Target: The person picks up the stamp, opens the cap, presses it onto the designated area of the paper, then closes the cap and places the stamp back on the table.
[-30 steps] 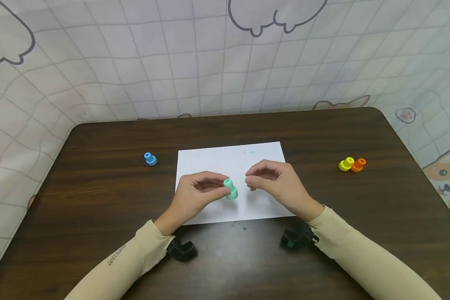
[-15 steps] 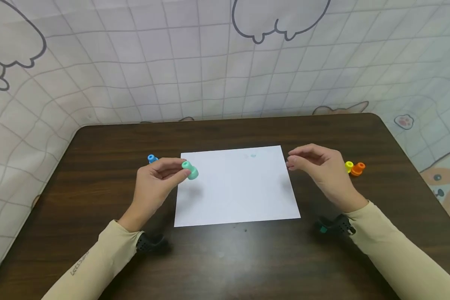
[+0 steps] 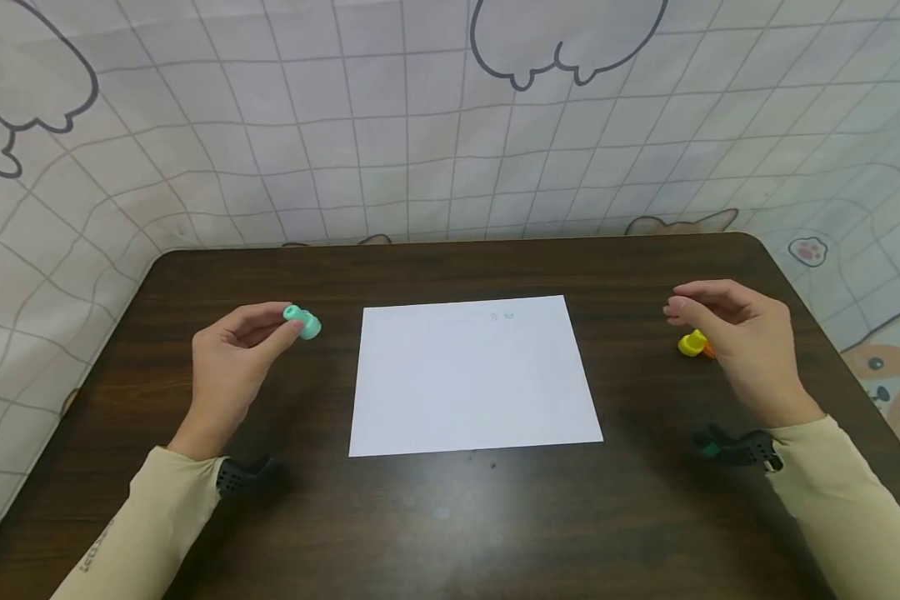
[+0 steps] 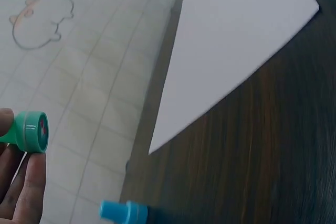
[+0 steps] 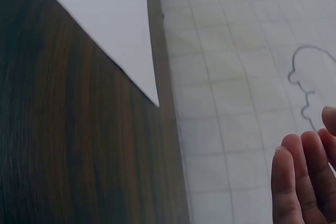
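Note:
In the head view my left hand (image 3: 228,367) pinches a mint-green toy stamp (image 3: 304,322) between thumb and fingers, raised over the table left of the paper. The left wrist view shows the stamp's round end (image 4: 41,131), with a reddish design on it. A blue stamp (image 4: 124,212) stands on the table there; in the head view the left hand hides it. Holding nothing, my right hand (image 3: 753,350) hovers with loosely bent fingers beside a yellow stamp (image 3: 692,343) and an orange stamp (image 3: 709,352), which it partly covers.
A white sheet of paper (image 3: 472,383) lies mid-table, with two small faint prints (image 3: 507,316) near its top edge. The dark wooden table (image 3: 450,525) ends at a patterned cloth (image 3: 390,125) hanging behind and at the sides.
Both hands have moved apart from over the paper: the left one leftward, carrying the green stamp, and the right one rightward to the yellow and orange stamps. The blue stamp became hidden.

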Demonstrator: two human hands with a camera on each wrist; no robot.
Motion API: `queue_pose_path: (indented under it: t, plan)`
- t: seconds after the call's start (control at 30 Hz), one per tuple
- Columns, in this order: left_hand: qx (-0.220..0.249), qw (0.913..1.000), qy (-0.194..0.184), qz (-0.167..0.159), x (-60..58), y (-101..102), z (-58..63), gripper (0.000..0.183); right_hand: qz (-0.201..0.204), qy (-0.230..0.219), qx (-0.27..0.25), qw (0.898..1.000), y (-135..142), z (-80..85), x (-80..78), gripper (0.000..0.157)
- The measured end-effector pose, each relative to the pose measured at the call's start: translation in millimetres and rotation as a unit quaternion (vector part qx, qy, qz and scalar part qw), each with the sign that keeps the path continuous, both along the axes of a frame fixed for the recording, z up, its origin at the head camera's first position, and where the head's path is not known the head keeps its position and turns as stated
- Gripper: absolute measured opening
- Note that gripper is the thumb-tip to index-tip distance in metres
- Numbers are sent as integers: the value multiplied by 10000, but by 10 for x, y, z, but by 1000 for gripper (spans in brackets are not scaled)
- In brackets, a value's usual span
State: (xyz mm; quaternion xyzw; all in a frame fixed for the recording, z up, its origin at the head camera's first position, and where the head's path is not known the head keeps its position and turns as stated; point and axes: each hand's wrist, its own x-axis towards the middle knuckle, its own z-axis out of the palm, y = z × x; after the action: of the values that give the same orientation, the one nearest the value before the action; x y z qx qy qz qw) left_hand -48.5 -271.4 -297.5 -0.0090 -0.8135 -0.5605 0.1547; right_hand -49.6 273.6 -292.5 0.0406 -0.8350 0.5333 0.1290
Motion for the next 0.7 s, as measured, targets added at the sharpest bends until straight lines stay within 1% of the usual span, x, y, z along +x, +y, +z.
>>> queue_pose_path:
  t: [0.1, 0.17, 0.3, 0.4, 0.5, 0.7]
  plan:
    - [-91, 9998, -29, 174, -53, -117, -56, 30, -298, -38, 109, 9995, 127, -40, 3, 28]
    - [-84, 9995, -17, 296, -89, -195, -96, 30, -493, -83, 273, 9984, 192, -70, 5, 29]
    - [130, 9984, 38, 545, -155, -326, -178, 29, -773, -247, 425, 9958, 268, -135, -2, 30]
    - [138, 9981, 33, 595, -190, -396, -237, 29, -923, -347, 536, 9937, 313, -180, -6, 31]
    - [-36, 9982, -110, 590, -220, -447, -292, 31, -977, -335, 592, 9929, 362, -219, -7, 32]
    - [-325, 9974, -328, 559, -296, -515, -391, 34, -857, -287, 534, 9945, 425, -312, -18, 33]
